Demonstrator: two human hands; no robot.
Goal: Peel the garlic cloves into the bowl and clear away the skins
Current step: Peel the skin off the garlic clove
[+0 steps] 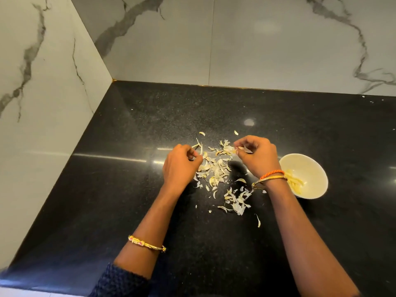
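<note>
Skins gathered on the counter, cloves already in the bowl.

Left hand point(181, 166) curls its fingers by the near-left edge of the garlic skins point(214, 168), perhaps pinching a scrap; I cannot tell. Right hand point(256, 156) pinches a papery piece at the pile's far right. Sweep both hands inward, cupping loose flakes, keeping them clear of the white bowl point(317, 170) of peeled cloves point(294, 182) at right.
</note>
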